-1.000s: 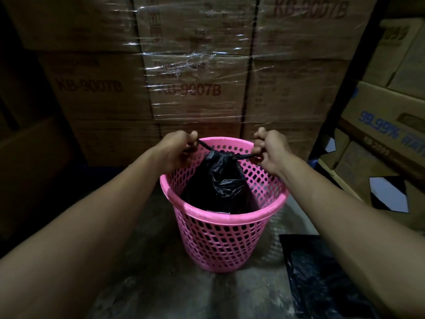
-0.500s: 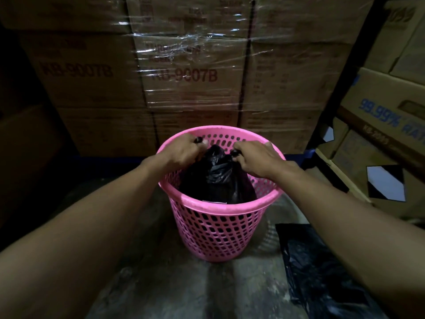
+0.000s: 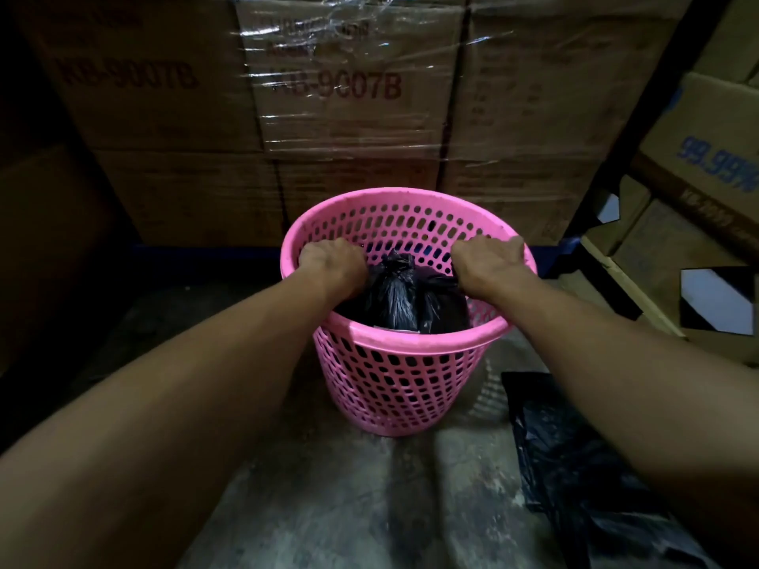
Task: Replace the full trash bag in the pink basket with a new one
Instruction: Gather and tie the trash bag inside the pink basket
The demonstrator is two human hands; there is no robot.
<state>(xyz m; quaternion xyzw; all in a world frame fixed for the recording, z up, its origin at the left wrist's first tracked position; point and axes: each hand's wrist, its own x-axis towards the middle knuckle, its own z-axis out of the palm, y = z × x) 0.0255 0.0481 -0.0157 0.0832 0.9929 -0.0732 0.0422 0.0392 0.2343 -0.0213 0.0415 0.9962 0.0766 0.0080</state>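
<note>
A pink perforated basket (image 3: 394, 384) stands on the concrete floor at the centre. Inside it sits a full black trash bag (image 3: 404, 295), its top gathered into a bunch. My left hand (image 3: 334, 262) is down inside the basket at the bag's left side, fingers curled into the plastic. My right hand (image 3: 486, 260) is inside at the bag's right side, also curled on the plastic. The fingertips of both hands are hidden behind the bag and knuckles. A flat black bag (image 3: 583, 478) lies on the floor to the right of the basket.
Shrink-wrapped cardboard boxes (image 3: 336, 88) form a wall right behind the basket. More cartons (image 3: 698, 190) stack on the right beside a dark rack post (image 3: 608, 166). Bare concrete floor (image 3: 369, 507) spreads in front of the basket.
Both hands dropped from holding the bag's ends stretched above the rim to deep inside the basket, now apart at the bag's two sides. The camera moved closer.
</note>
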